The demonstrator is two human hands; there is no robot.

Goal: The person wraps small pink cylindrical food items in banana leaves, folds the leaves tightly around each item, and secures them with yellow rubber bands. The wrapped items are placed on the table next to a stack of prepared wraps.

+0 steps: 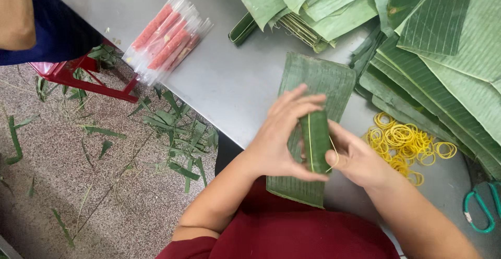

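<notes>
My left hand [282,134] and my right hand [355,157] together grip a small roll wrapped in green banana leaf [315,138], held upright just above the table. A thin yellow rubber band [334,152] stretches from my right thumb along the roll's side. Under the hands lies a flat rectangular piece of banana leaf [318,79] on the metal table [235,81].
A pile of yellow rubber bands [404,141] lies right of my hands. Stacked banana leaves [438,55] cover the table's far right. Several plastic-wrapped pink sausage sticks [167,34] lie at the table's left edge. Green-handled scissors [482,207] sit at right. Leaf scraps litter the floor [104,175] by a red stool [78,76].
</notes>
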